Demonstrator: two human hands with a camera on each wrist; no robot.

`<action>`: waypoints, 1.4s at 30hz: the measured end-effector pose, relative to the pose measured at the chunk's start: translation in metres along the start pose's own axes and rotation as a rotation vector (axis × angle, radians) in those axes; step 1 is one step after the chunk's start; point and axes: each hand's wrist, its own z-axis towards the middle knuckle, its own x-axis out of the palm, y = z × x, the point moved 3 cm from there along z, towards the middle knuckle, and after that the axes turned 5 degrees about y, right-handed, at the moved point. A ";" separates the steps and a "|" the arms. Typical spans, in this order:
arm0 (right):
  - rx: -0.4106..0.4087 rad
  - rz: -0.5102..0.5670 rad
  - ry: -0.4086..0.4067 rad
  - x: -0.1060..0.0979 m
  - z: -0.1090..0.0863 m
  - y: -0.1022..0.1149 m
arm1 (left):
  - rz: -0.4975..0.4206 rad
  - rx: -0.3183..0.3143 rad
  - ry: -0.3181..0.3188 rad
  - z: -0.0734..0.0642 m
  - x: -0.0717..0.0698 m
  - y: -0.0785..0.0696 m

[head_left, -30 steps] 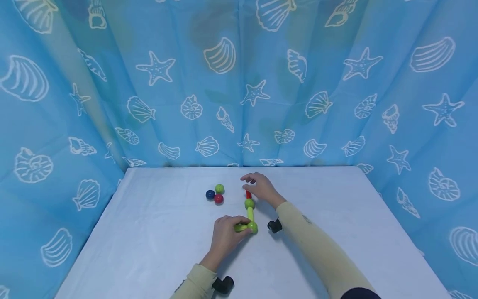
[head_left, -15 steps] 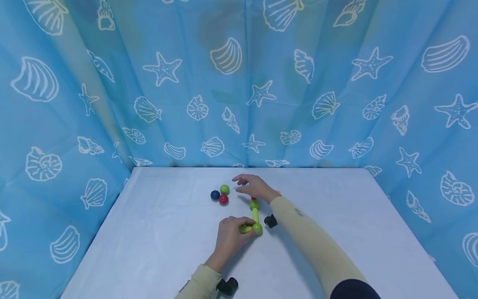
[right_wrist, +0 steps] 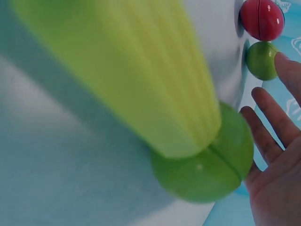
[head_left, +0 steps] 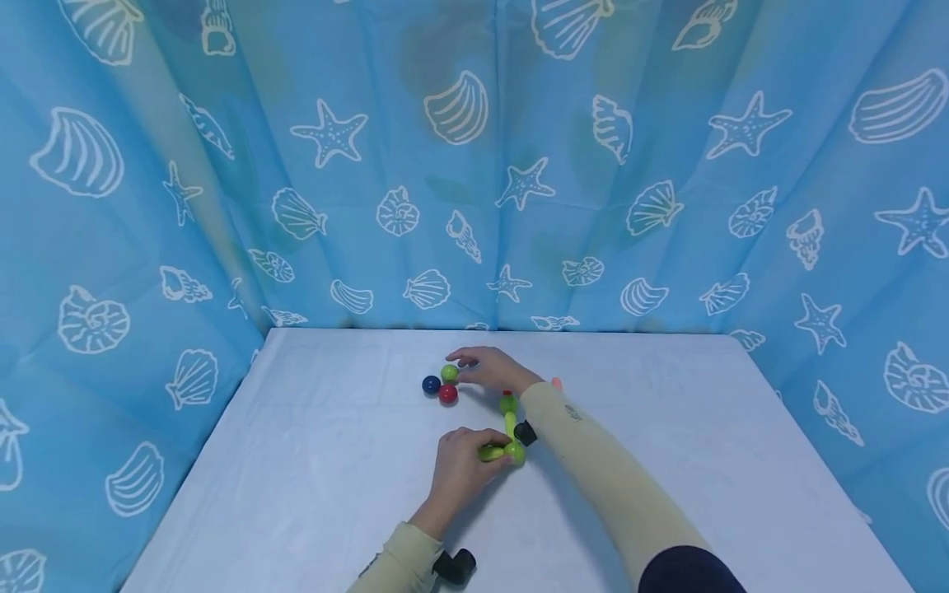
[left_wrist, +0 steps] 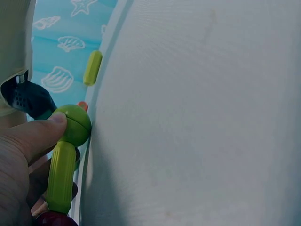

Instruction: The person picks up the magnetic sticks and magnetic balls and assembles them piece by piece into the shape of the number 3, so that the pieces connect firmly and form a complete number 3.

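My left hand (head_left: pixel 463 465) pinches a toy building stick figure at its corner, where a green ball (left_wrist: pixel 75 125) meets a ribbed yellow-green rod (left_wrist: pixel 61 176). At the rod's other end, by my palm, shows a dark red ball (left_wrist: pixel 54 219). From the corner a second yellow-green rod (right_wrist: pixel 155 84) runs away to another green ball (right_wrist: pixel 207 162), with a red tip (head_left: pixel 507 393) beyond it. My right hand (head_left: pixel 489 368) reaches over the cloth, fingers spread and gently bent. Its fingertips are right at a loose green ball (head_left: pixel 449 373), and its palm holds nothing.
Beside the loose green ball sit a dark blue ball (head_left: pixel 432 385) and a red ball (head_left: pixel 448 394). A pinkish-orange piece (head_left: pixel 557 384) peeks out behind my right sleeve. Another yellow-green rod (left_wrist: pixel 93 68) lies toward the table's far side. Black wrist cameras (head_left: pixel 455 567) hang at both wrists.
My right hand has let the red rod's end behind and moved left to the loose balls. The left hand keeps its hold on the corner, and the head view has shifted slightly.
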 end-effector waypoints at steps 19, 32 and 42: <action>0.046 -0.055 -0.032 -0.001 -0.003 0.011 | 0.007 0.006 -0.019 0.000 -0.001 -0.002; 0.105 -0.015 -0.071 -0.013 -0.011 -0.015 | 0.001 -0.038 0.007 0.000 0.001 -0.002; 0.145 -0.014 -0.121 -0.023 -0.017 -0.032 | 0.022 -0.044 0.015 0.001 0.002 -0.001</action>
